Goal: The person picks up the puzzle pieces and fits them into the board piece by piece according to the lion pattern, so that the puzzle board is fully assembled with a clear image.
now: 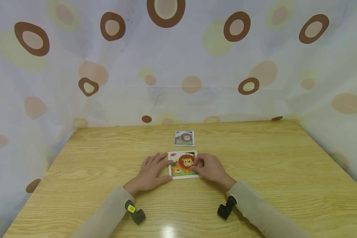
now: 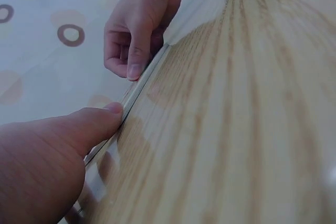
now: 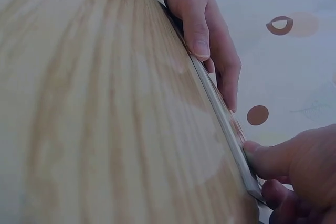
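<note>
A flat white-bordered picture board (image 1: 183,173) with a lion and a smaller animal lies on the wooden table. My left hand (image 1: 151,172) is spread along its left side, fingers mostly straight. The index fingertip touches the picture's left part, and the thumb (image 2: 100,124) rests at the near left corner. At the right side, my right hand (image 1: 210,168) has its fingers curled, with thumb and index fingertip together on the picture's right part. In the right wrist view its thumb (image 3: 273,156) lies on the board's edge. Whatever is between those fingertips is hidden.
Behind the board lies a smaller card (image 1: 184,138) with the same lion design. The wooden table (image 1: 107,145) reaches back to a pale curtain (image 1: 178,59) with brown and yellow spots. A dark device (image 1: 227,207) is strapped to each wrist.
</note>
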Motion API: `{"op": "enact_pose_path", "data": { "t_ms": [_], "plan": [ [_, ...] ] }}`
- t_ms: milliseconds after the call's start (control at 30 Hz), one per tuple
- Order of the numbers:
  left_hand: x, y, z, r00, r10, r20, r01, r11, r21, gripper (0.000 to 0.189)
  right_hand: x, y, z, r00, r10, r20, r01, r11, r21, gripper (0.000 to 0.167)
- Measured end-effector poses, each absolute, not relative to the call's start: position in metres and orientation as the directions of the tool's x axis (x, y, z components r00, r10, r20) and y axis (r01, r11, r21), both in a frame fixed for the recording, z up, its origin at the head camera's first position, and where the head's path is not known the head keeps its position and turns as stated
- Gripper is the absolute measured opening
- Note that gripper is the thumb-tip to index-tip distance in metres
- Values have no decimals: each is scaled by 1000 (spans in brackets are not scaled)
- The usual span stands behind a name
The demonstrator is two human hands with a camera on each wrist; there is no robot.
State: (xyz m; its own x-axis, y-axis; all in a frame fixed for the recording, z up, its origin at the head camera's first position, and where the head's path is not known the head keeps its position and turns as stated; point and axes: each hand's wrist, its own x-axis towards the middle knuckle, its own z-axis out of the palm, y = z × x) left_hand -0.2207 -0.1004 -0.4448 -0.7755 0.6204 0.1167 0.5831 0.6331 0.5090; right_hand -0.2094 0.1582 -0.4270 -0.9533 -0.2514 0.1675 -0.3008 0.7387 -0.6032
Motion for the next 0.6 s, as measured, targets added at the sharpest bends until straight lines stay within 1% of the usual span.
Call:
{"op": "enact_pose_path", "data": {
  "t_ms": [333,500,600],
  "plan": [
    [-219,-101,-445,-778,617,119,581,634,509,56,-208,160,-427,-939,-288,190,-343,731,-589,18],
    [-219,-101,-444,-776,618,124,584,629,513,56,-204,164,-432,-914,-340,223,-405,705,-582,11],
    [-219,-101,-446,-775,619,127,585,628,513,58,-203,168,-436,-893,-384,237,-445,664,-601,4]
  ]
}}
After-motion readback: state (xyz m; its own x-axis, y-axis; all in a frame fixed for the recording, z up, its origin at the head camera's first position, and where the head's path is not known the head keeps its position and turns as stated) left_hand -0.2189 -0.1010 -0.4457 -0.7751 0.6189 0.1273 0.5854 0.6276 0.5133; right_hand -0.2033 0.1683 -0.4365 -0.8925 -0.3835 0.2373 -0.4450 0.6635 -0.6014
